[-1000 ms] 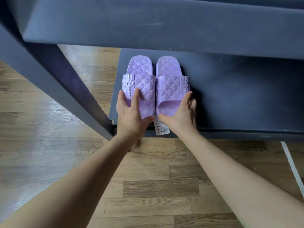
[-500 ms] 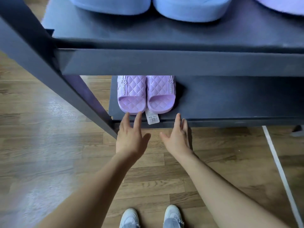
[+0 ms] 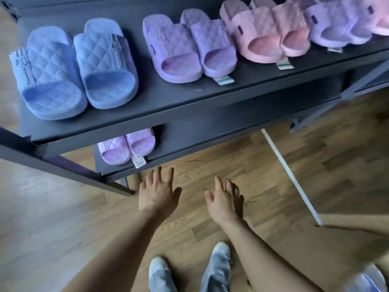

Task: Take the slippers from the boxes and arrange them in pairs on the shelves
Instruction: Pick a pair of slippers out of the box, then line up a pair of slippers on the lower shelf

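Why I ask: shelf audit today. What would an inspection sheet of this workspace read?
Surface: dark upper shelf and lower shelf, both holding slippers.
Job's things: blue pair, purple pair, pink pair and far lilac pair side by side on top; lower lilac pair below, price tag showing.
Clutter: nothing seen.
Hands: left hand and right hand open, empty, clear of the shelves.
Cables: nothing seen.
Surroundings: wood floor, white floor line, person's pale shoes.
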